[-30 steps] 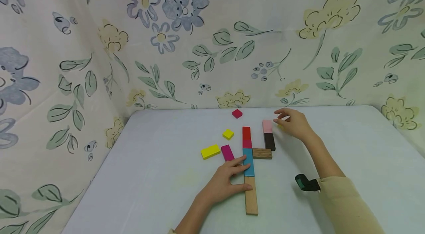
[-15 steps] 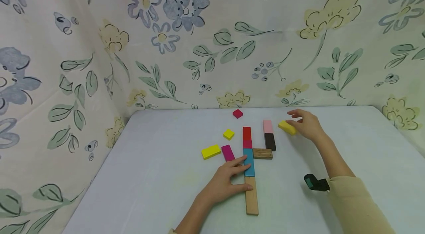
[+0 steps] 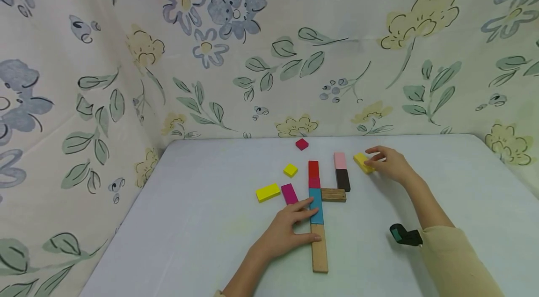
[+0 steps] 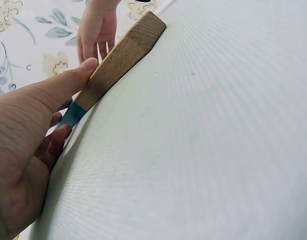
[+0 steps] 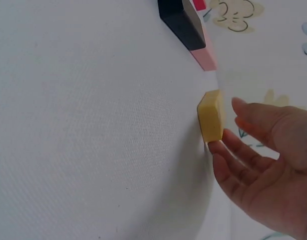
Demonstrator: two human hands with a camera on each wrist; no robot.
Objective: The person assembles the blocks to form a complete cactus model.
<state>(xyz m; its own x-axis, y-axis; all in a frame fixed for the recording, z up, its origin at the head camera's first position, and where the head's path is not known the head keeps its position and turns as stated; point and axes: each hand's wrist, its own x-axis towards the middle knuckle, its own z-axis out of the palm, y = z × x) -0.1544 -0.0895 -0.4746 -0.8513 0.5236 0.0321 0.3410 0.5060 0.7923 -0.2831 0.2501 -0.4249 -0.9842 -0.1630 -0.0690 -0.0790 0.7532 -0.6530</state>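
Observation:
My left hand [image 3: 286, 231] rests on a column of blocks, its fingertips on the blue block [image 3: 316, 215] and its thumb at the plain wooden block [image 3: 319, 257]. Red and magenta blocks continue the column at the far end. In the head view, my right hand [image 3: 391, 165] is beside a yellow block [image 3: 361, 162] lying at the far right. The right wrist view shows its thumb apart from that yellow block [image 5: 211, 117], with fingertips right at the block's near end. A pink block [image 3: 339, 161] and a dark block [image 3: 343, 180] stand end to end just left of it.
A brown wooden block [image 3: 333, 195] juts right from the column. To the left lie a yellow block [image 3: 267, 192], a magenta block [image 3: 288, 192] and a small yellow piece [image 3: 290, 170]. A red piece [image 3: 302, 144] is near the white table's back edge, before a floral curtain [image 3: 261, 54].
My right hand moved right, drawing the far yellow block away from the pink and dark pair, and its thumb now stands off the block. The left hand stayed put.

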